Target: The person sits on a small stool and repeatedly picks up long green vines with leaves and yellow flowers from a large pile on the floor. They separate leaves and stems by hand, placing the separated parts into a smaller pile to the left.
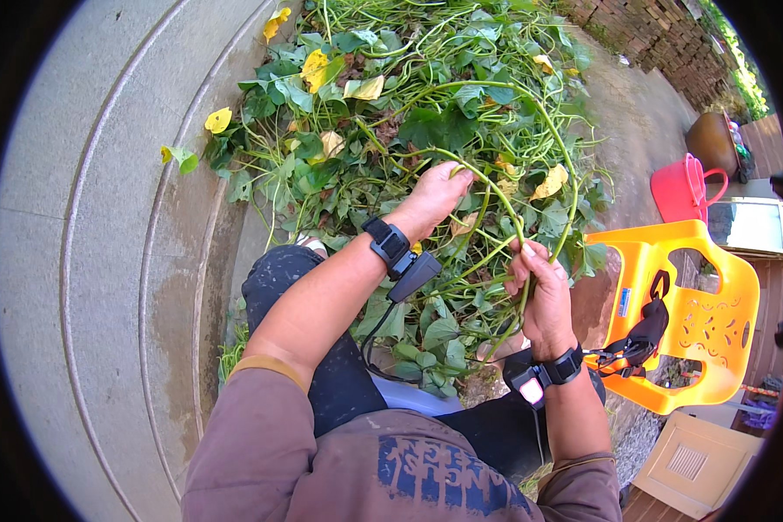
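Note:
A long green leafy vine stem [572, 187] loops up over the heap and runs down between my hands. My left hand [437, 200] is closed on a stretch of it at the left of the loop, thumb against fingers. Lower and to the right, my right hand [544, 297] pinches the stem between thumb and fingertips. Both hands are just above a big tangled pile of leafy vines [439, 126], with green leaves, several yellow ones and many bare stems. Where the held stem ends within the pile is hidden.
Concrete steps [113, 217] rise on the left. To the right stands a yellow plastic chair [696, 326] with a black strap [648, 331] on it. Beyond are a red bucket [677, 191], a brown pot [712, 143] and stacked bricks [657, 39]. A beige panel [696, 461] lies lower right.

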